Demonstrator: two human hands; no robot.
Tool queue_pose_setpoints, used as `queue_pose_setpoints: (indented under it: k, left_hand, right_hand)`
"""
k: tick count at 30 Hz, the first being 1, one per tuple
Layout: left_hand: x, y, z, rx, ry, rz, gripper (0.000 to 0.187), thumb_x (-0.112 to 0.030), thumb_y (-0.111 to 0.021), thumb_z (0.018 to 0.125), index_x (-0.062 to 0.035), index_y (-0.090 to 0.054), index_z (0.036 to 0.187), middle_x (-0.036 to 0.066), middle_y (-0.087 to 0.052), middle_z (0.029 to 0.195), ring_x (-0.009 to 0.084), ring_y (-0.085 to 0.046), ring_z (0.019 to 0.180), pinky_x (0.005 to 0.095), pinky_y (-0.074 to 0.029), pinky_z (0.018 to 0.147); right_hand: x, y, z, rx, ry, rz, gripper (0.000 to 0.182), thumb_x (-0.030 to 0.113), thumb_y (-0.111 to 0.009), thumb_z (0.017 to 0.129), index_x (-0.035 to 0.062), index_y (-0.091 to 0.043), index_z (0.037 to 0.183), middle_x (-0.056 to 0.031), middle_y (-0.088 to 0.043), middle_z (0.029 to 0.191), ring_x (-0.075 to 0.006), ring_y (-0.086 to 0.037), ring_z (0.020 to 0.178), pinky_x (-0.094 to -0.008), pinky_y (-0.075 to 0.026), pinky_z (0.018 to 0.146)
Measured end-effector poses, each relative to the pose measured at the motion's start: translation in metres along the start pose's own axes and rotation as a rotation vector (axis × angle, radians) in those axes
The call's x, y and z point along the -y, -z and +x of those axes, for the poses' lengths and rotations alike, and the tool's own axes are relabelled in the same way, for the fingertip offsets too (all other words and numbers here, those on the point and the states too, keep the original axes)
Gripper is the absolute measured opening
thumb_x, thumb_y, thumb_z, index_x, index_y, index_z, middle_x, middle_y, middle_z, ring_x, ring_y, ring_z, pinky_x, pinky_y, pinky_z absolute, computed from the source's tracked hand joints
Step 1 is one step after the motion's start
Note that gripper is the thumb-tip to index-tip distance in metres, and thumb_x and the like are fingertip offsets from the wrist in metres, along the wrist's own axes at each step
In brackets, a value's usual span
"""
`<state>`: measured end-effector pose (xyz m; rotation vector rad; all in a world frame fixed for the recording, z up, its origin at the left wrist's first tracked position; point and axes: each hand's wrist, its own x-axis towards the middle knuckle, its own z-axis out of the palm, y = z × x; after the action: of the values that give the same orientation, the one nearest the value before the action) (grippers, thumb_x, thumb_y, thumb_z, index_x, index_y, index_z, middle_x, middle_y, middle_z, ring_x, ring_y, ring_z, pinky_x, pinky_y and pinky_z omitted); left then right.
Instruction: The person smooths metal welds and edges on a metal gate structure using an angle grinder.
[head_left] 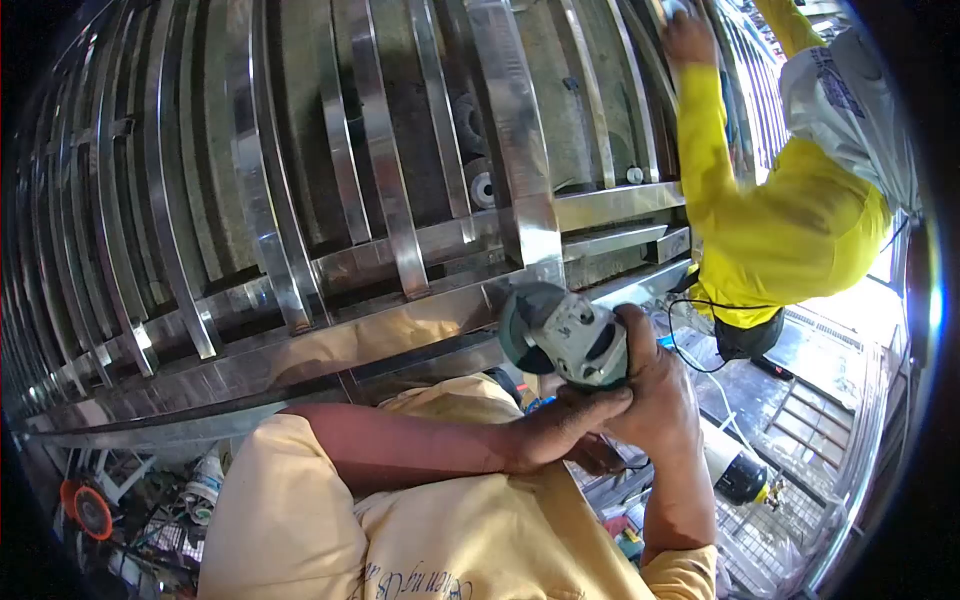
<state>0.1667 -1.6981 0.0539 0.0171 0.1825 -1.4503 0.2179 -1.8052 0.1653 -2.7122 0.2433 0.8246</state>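
Observation:
An angle grinder (578, 338) is held in front of my chest, its disc (519, 325) facing left near the corner of the shiny metal frame (535, 240). My right hand (660, 385) wraps round the grinder's body just behind the gear head. Crossing in from the left, my left hand (565, 430) is closed at the underside of the body, thumb along it and fingers curled below. Much of the grinder's body is hidden by both hands. Along the frame's near side runs a polished rail (400, 335), close to my left forearm.
At the right, a co-worker in a yellow top (790, 225) bends over the frame, one hand (690, 40) at its far end. A gas cylinder (735, 470) lies below on the right. An orange ring-shaped object (92, 512) and tools are at lower left. A disc (484, 188) shows between the bars.

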Motion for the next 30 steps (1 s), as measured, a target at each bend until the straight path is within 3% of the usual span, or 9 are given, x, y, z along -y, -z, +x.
queue_pose_setpoints:
  k: [3, 9, 17, 20, 29, 30]
  left_hand:
    - [-0.009, -0.004, -0.005, 0.004, -0.111, 0.014, 0.055, -0.051, -0.050, 0.101, -0.0041, -0.053, 0.130, 0.014, -0.067, 0.114, 0.0244, -0.070, 0.092, 0.0381, -0.060, 0.077]
    - [0.004, -0.012, -0.015, -0.030, 0.035, 0.037, 0.052, -0.050, -0.051, 0.102, -0.0055, -0.053, 0.129, 0.013, -0.068, 0.111, 0.0233, -0.071, 0.088, 0.0362, -0.059, 0.076]
    - [0.001, -0.013, -0.008, -0.105, -0.064, 0.064, 0.054, -0.052, -0.050, 0.102, -0.0043, -0.051, 0.126, 0.012, -0.065, 0.109, 0.0213, -0.070, 0.084, 0.0372, -0.060, 0.074]
    - [-0.002, -0.014, -0.010, -0.126, -0.098, 0.110, 0.068, -0.065, -0.052, 0.095, -0.0058, -0.049, 0.127, 0.010, -0.065, 0.109, 0.0174, -0.071, 0.076, 0.0299, -0.057, 0.066]
    - [-0.007, -0.020, -0.013, -0.178, -0.126, 0.160, 0.074, -0.071, -0.046, 0.095, -0.0047, -0.054, 0.126, 0.013, -0.070, 0.104, 0.0186, -0.070, 0.076, 0.0304, -0.057, 0.064]
    - [-0.006, -0.021, -0.013, -0.169, -0.112, 0.157, 0.073, -0.071, -0.046, 0.095, -0.0050, -0.054, 0.127, 0.013, -0.070, 0.104, 0.0186, -0.070, 0.076, 0.0307, -0.057, 0.064]
  right_hand:
    - [-0.005, -0.004, 0.004, -0.091, 0.056, 0.019, 0.083, 0.032, -0.088, 0.066, 0.0094, -0.043, 0.132, -0.0185, -0.071, 0.097, -0.0423, -0.070, 0.089, -0.0458, -0.057, 0.072]
    - [-0.023, -0.010, -0.018, -0.031, 0.112, -0.010, 0.087, 0.033, -0.087, 0.066, 0.0093, -0.041, 0.135, -0.0186, -0.072, 0.098, -0.0426, -0.070, 0.089, -0.0464, -0.056, 0.072]
    - [-0.009, 0.002, 0.002, 0.042, 0.063, 0.052, 0.089, 0.029, -0.092, 0.061, 0.0083, -0.043, 0.131, -0.0165, -0.072, 0.096, -0.0410, -0.071, 0.089, -0.0426, -0.056, 0.075]
    - [-0.007, -0.002, 0.007, 0.010, 0.085, 0.129, 0.089, 0.028, -0.093, 0.060, 0.0077, -0.043, 0.132, -0.0156, -0.072, 0.097, -0.0391, -0.072, 0.090, -0.0417, -0.056, 0.077]
    - [-0.009, -0.002, 0.011, 0.012, 0.114, 0.171, 0.089, 0.026, -0.093, 0.061, 0.0063, -0.044, 0.132, -0.0159, -0.072, 0.097, -0.0336, -0.073, 0.089, -0.0391, -0.056, 0.077]
    - [-0.009, -0.001, 0.011, 0.045, 0.092, 0.173, 0.087, 0.028, -0.092, 0.062, 0.0075, -0.044, 0.132, -0.0185, -0.072, 0.097, -0.0377, -0.071, 0.092, -0.0413, -0.055, 0.077]
